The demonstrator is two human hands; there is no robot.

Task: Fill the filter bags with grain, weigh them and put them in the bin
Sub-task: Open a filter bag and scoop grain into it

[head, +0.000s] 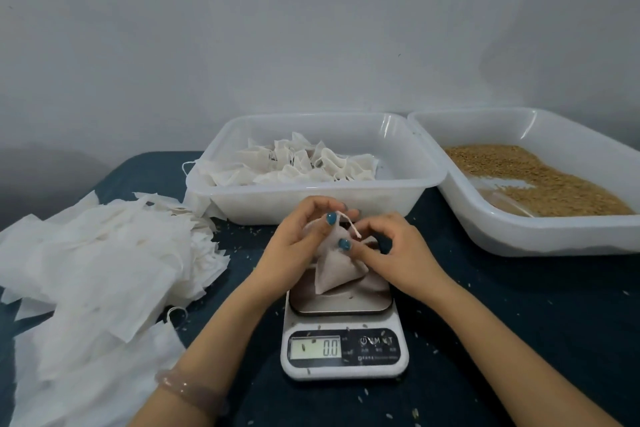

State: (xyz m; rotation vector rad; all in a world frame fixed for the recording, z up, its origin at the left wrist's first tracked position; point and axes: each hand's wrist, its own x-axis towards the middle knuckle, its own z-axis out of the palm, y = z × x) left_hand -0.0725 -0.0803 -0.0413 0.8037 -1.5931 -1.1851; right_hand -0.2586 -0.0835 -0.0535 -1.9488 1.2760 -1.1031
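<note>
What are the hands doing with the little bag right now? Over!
Left hand and right hand pinch the filled filter bag by its drawstring. Bag above the scale, reading 0.0. Bin behind, unblocked.

Filled filter bag (341,270): pinched by left hand (299,241) and right hand (393,251) over scale (346,322), display 0.0. Bin (311,198) of bags, 12 o'clock; grain tray (519,234), 2 o'clock; empty bags (104,260), 9 o'clock.
</note>
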